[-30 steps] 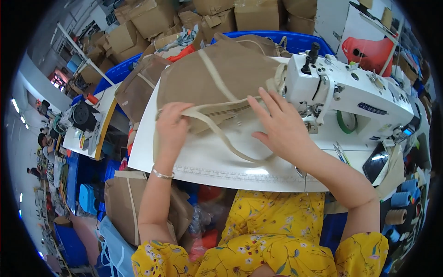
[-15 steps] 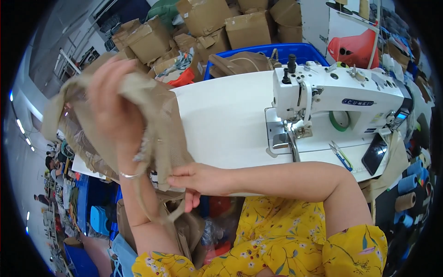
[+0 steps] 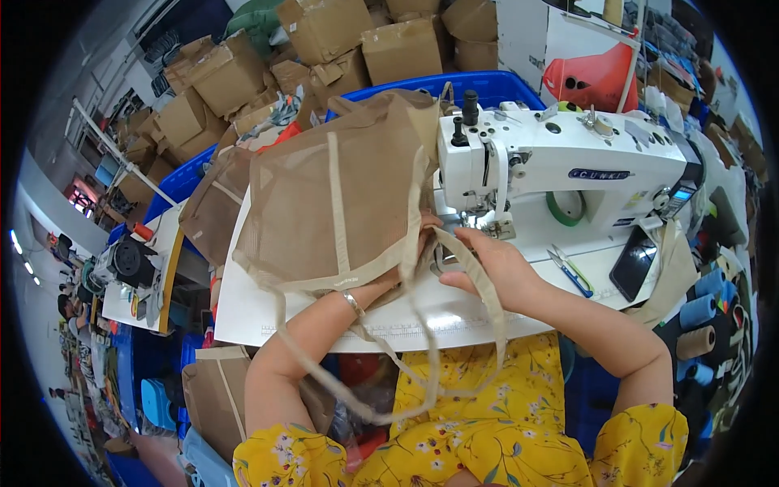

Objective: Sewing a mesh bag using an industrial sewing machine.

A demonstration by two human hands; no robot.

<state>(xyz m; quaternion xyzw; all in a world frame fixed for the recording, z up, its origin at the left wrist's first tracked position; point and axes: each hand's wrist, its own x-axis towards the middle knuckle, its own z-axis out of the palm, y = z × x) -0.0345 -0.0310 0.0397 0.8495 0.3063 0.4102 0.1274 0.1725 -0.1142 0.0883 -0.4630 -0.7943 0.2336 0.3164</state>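
Note:
A brown mesh bag [image 3: 300,195] with beige binding and long straps [image 3: 487,292] lies spread on the white sewing table, its right edge beside the needle area of the sewing machine [image 3: 560,154]. My left hand [image 3: 385,286] reaches beneath the bag, most of it hidden by the mesh. Its fingertips show at the bag's right edge, closed on the fabric. Just right of them, my right hand [image 3: 507,272] has thumb and fingers apart around a hanging strap, close to the presser foot. Strap loops droop over the table's front edge toward my lap.
Thread snips [image 3: 571,270] and a black phone [image 3: 634,262] lie on the table's right side. A green tape roll [image 3: 565,209] sits under the machine arm. Behind stand a blue bin [image 3: 487,79] and cardboard boxes [image 3: 402,50]. Thread cones [image 3: 696,312] are at the right.
The bag has swung from the left onto the table beside the machine and now lies flatter. Both hands have moved right toward the needle area; my left hand came down from its raised position.

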